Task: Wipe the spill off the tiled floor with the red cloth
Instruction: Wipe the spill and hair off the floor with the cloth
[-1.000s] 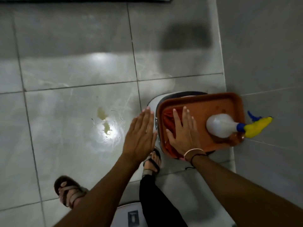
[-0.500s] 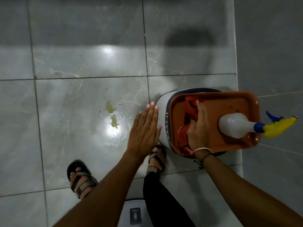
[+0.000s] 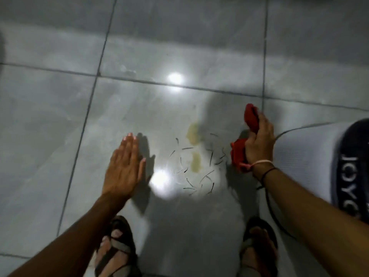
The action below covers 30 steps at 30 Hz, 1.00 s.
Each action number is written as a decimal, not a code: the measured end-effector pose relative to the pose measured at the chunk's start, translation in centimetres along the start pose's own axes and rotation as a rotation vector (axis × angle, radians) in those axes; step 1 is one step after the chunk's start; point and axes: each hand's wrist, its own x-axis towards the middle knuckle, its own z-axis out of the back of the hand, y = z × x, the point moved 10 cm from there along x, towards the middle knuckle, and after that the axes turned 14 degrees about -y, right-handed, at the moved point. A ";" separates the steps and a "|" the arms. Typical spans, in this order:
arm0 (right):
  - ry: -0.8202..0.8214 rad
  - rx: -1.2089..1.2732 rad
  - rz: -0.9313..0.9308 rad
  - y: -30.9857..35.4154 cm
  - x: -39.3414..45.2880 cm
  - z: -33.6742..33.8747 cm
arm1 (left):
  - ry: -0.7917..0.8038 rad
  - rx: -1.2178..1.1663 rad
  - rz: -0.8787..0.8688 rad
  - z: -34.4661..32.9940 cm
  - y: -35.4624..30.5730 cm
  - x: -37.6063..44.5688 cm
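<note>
A yellowish spill (image 3: pixel 194 145) lies on the grey tiled floor (image 3: pixel 60 116), in two small patches with thin dark strands scattered around them. My right hand (image 3: pixel 259 140) is shut on the bunched red cloth (image 3: pixel 240 149), held just above the floor to the right of the spill; part of the cloth sticks up past my fingers. My left hand (image 3: pixel 123 166) is open and flat, fingers together, hovering to the left of the spill and holding nothing.
A white and dark stool-like object with lettering (image 3: pixel 343 168) stands at the right edge, and a thin dark cord (image 3: pixel 269 204) runs beside it. My two sandalled feet (image 3: pixel 117 248) are at the bottom. Bright light reflections (image 3: pixel 162 182) glare on the tiles.
My right hand has lifted the red cloth out of the orange tray and brought it left, beside the spill. The view has dropped closer to the floor; tray and spray bottle are out of frame.
</note>
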 end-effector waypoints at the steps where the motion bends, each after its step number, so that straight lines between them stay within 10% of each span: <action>1: -0.025 -0.027 -0.006 -1.9 0.9 -1.2 | -0.006 0.001 -0.004 -1.5 1.5 -0.4; 8: -0.117 -0.174 0.189 -3.6 5.2 -6.2 | -0.168 -0.006 -0.115 -5.8 4.9 -1.1; 17: 0.148 -0.215 0.446 7.7 4.9 -15.5 | -0.221 -0.050 -0.091 -5.3 5.3 -0.8; 27: 0.731 -0.267 1.439 11.8 -14.5 -21.5 | -0.344 -0.047 -0.004 -4.4 6.3 -1.2; 30: 0.743 -0.369 1.490 9.7 -10.4 -19.5 | -0.330 -0.052 -0.006 -4.5 6.3 -1.2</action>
